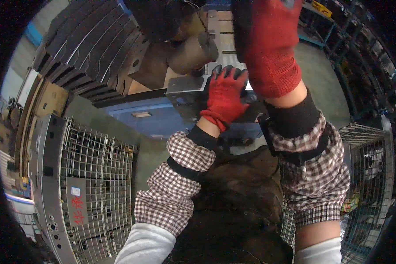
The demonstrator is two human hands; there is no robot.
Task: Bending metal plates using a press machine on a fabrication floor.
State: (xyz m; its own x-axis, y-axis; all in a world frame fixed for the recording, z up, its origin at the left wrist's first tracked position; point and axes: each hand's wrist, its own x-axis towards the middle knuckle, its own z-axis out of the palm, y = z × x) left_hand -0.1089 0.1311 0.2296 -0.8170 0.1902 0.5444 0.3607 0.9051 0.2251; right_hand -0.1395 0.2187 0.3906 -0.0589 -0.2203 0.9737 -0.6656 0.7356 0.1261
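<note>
My left hand (pixel 226 93), in a red work glove with dark fingertips, lies over a grey metal piece (pixel 182 86) at the near edge of the bench. Its fingers are stretched forward and slightly apart on top. Higher and to the right is my right hand (pixel 275 46), in a matching glove; its fingers are mostly cut off by the upper edge, so any hold is hidden. A dark upright shape (pixel 241 31) stands just left of it. Beyond my left hand lies a brownish metal cylinder (pixel 193 55) beside a bent plate (pixel 150 68).
Many dark bent metal plates (pixel 90 42) stand in a row at the left, above the blue bench front (pixel 141 115). Wire mesh cages (pixel 97 176) stand on my left and right (pixel 369 176). Blue shelving (pixel 325 37) is at the far right.
</note>
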